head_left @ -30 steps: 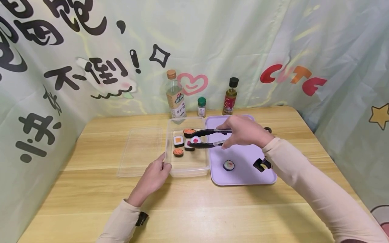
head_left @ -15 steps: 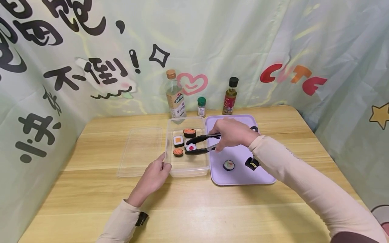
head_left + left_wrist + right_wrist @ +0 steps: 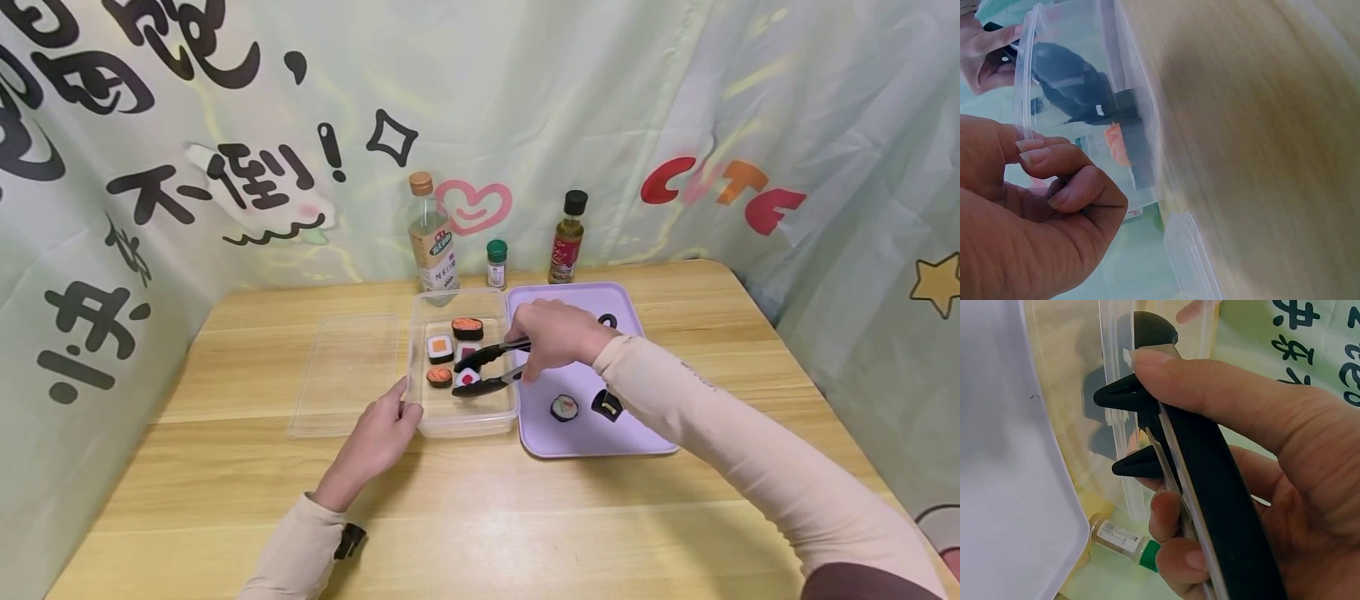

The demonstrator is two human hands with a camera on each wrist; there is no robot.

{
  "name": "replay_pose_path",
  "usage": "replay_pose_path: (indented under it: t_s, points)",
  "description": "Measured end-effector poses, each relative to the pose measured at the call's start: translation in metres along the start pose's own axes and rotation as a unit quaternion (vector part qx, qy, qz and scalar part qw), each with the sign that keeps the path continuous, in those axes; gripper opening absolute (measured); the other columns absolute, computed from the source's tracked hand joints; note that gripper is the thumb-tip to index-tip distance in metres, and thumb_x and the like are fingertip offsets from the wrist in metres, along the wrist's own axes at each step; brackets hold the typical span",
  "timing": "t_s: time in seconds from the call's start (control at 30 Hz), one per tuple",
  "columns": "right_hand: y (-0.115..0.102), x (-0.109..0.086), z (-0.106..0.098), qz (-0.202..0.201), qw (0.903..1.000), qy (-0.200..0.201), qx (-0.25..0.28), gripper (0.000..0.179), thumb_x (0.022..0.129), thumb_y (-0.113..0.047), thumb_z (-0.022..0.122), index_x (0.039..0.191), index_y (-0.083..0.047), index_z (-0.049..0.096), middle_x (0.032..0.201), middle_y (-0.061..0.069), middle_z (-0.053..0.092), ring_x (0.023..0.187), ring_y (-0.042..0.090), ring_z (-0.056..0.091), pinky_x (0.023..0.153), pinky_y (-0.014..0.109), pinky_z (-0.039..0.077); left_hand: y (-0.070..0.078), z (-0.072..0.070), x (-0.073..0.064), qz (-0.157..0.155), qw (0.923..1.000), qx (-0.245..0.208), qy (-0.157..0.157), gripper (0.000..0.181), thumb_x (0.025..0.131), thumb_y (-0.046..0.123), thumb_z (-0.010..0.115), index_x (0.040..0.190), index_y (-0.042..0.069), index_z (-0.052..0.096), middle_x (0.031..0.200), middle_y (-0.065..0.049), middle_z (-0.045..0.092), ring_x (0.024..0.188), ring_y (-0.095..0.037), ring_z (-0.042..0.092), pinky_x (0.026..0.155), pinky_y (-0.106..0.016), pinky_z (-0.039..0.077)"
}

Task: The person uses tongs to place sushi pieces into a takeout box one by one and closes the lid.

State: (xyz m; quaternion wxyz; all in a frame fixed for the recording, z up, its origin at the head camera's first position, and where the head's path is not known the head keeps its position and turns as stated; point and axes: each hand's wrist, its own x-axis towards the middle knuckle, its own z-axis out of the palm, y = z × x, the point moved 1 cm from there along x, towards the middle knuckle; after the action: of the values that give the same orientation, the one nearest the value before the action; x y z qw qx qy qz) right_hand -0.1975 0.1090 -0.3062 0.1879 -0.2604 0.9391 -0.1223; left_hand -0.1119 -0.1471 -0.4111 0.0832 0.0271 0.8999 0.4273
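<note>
My left hand [image 3: 382, 429] grips the near left edge of a clear plastic container [image 3: 468, 427]; in the left wrist view its fingers [image 3: 1079, 187] curl at the rim. My right hand [image 3: 558, 333] holds black-and-silver tongs [image 3: 491, 353], reaching over the container's right wall. Between the tong tips, low in the container, is a white sushi piece with a red centre [image 3: 467, 378]; whether the tips still squeeze it, I cannot tell. Around it lie an orange-topped sushi [image 3: 468, 327], an orange-centred square roll [image 3: 440, 348], a smaller orange-topped piece [image 3: 439, 377] and a partly hidden dark-red-centred one [image 3: 467, 351].
A lilac tray [image 3: 540, 435] adjoins the container on the right, with one round sushi roll [image 3: 564, 408] on it. Left lies a clear lid [image 3: 348, 375]. Behind stand a tall bottle [image 3: 435, 246], a green-capped shaker [image 3: 497, 265] and a dark-capped bottle [image 3: 567, 242].
My right hand and the tongs have moved left and nearer to me, bringing the red-centred sushi to the near side of the dark-red-centred one. My left hand has stayed put.
</note>
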Motion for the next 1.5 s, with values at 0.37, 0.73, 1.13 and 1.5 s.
replay_pose_path:
  t_s: [0.37,0.73,1.13,1.5]
  points:
    - [-0.002,0.003,0.0,0.0,0.9998,-0.011,-0.016,0.048,0.066,-0.017,0.091,0.113,-0.013,0.08,0.106,0.001,0.074,0.076,0.018,0.057,0.06,0.032,0.047,0.002,0.0,0.0,0.005,1.0,-0.005,-0.001,0.06,0.099,0.011,0.045,0.154,-0.008,0.031,0.057,0.005,0.037,0.046,-0.008,0.028,0.043,-0.022,0.021]
    - [-0.001,0.002,-0.001,-0.004,0.9998,-0.012,-0.018,0.048,0.066,-0.017,0.091,0.112,-0.014,0.08,0.109,0.002,0.074,0.075,0.018,0.054,0.059,0.032,0.047,0.002,0.0,-0.001,0.006,1.0,-0.003,-0.001,0.061,0.099,0.012,0.045,0.154,-0.009,0.031,0.057,0.005,0.037,0.046,-0.007,0.027,0.043,-0.022,0.021]
    - [0.006,-0.009,-0.011,-0.006,1.0,0.004,0.006,0.06,0.067,-0.02,0.093,0.123,-0.007,0.074,0.12,0.006,0.072,0.088,0.015,0.062,0.073,0.033,0.051,0.0,0.0,0.0,-0.001,1.0,-0.002,-0.003,0.061,0.099,0.012,0.045,0.155,-0.007,0.03,0.058,0.004,0.039,0.046,-0.009,0.029,0.043,-0.022,0.022]
    - [0.028,-0.031,-0.021,-0.008,0.9989,0.034,0.032,0.062,0.07,-0.021,0.092,0.125,-0.002,0.072,0.125,0.011,0.07,0.094,0.017,0.06,0.072,0.033,0.046,0.0,0.0,0.0,-0.007,1.0,-0.002,-0.004,0.061,0.1,0.014,0.045,0.156,-0.006,0.03,0.057,0.004,0.039,0.046,-0.01,0.028,0.042,-0.022,0.022]
